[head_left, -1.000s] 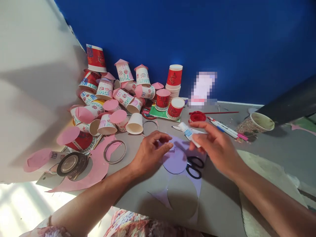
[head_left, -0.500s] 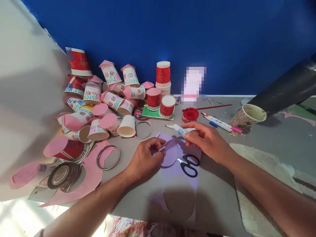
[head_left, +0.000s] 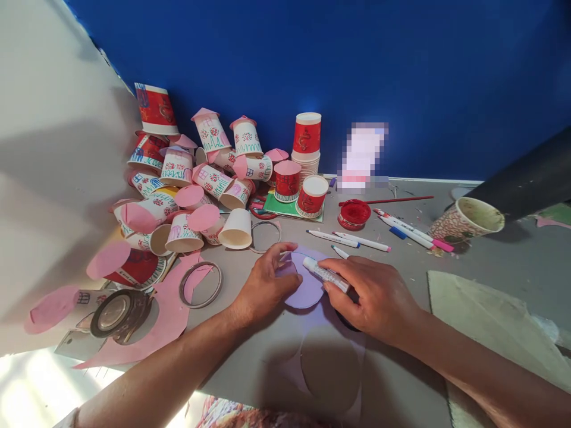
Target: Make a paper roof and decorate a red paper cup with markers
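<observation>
A purple paper disc [head_left: 307, 291] is pinched at its left side by my left hand [head_left: 267, 282], thumb on top. My right hand [head_left: 375, 300] grips a white glue tube [head_left: 328, 275], whose tip rests at the disc's upper edge. Beneath lies a purple sheet [head_left: 354, 356] with a round hole cut out. The scissors are mostly hidden under my right hand. Felt-tip pens [head_left: 363, 241] lie just beyond my fingers.
Decorated paper cups [head_left: 214, 181] with pink tops are piled at the left. Red cups [head_left: 307, 134] stand at the back by a red jar [head_left: 354, 213]. Tape rolls [head_left: 200, 285] and pink paper [head_left: 172, 321] lie left; a patterned cup [head_left: 468, 220] stands right.
The glue tube has come down onto the purple disc, held closer to my left hand. My right hand moved nearer and now covers the scissors. More pens show behind it. The view shifted slightly.
</observation>
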Tool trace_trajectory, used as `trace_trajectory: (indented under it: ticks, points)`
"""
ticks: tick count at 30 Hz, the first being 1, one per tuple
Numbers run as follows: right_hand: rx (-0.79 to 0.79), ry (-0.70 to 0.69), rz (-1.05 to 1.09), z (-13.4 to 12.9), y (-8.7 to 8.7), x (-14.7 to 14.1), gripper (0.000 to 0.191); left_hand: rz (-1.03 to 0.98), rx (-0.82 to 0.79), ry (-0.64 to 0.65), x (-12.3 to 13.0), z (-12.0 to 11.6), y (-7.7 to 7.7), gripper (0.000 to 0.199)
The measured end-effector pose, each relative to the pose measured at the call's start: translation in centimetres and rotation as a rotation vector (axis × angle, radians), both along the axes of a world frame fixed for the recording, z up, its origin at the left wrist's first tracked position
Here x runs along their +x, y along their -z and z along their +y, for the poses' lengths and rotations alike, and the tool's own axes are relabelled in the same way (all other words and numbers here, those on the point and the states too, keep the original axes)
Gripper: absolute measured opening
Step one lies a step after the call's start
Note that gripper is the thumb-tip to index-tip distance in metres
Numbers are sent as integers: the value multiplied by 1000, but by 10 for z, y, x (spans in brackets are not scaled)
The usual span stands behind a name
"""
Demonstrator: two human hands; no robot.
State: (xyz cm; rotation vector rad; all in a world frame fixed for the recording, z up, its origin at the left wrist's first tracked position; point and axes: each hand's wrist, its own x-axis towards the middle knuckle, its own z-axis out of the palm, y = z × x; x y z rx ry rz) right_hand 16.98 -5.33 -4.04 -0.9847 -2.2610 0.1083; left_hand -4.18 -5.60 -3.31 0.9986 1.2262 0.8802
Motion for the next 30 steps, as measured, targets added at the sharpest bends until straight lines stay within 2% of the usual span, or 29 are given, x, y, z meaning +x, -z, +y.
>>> trace_trajectory:
  ticks: [2,5,8,11,13,16,19,21,23,25,27,30]
  points:
    - [-5,-8,-3,-1,0,-1,21,38,15,-29,0,1,1,68]
    - [17,-23,-5,-2,-1,-2,21,48,5,-2,1,3,2,66]
    - [47,-13,8,-1,-2,-1,20,137,9,59,-1,4,0,50]
    - [-1,54,61,3,-7,2,20,286,30,170,-7,6,-6,25]
    - [-113,125,104,6,-12,6,19,343,13,305,-11,6,-11,16]
    - [-364,165,116,9,-16,9,18,405,44,488,-16,6,-15,14]
    - [-544,174,143,8,-11,6,24,473,132,665,-18,5,-17,17]
    - [-687,184,250,5,-5,1,31,500,157,790,-19,5,-19,20]
    - [-856,161,377,0,0,-5,35,507,166,874,-21,5,-22,21]
    - [-949,119,440,-5,4,-10,36,524,194,893,-23,5,-25,21]
    - [-907,93,413,-9,7,-13,30,556,244,879,-23,5,-26,22]
    - [-626,112,303,-5,10,-9,24,592,284,829,-22,3,-24,23]
